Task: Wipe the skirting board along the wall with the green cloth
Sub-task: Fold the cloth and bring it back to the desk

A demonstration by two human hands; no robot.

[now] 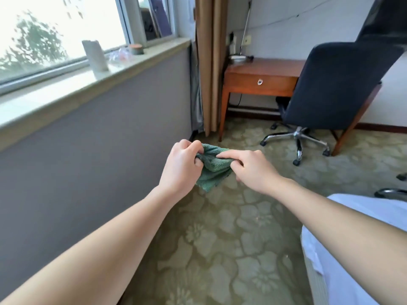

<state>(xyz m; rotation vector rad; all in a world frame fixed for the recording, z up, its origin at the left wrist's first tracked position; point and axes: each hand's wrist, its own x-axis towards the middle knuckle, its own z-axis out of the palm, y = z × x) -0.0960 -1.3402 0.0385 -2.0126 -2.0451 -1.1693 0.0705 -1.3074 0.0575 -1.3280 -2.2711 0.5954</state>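
Above the carpet, left hand and right hand pinch the green cloth closed-fingered, seemingly folding it for wiping.

I have both of my bare arms stretched out in front of me, and they come close together at the hands. My left hand is on the left, with its back turned up and toward me. Its fingers are curled in tight and its thumb is tucked under, pinching the small soft green cloth. My right hand is just beside it on the right. Its pointer finger lies flat and straight along the top of the cloth, and the other fingers bend down and grip it from below. Both wrists are a little bent. The hands nearly touch each other.
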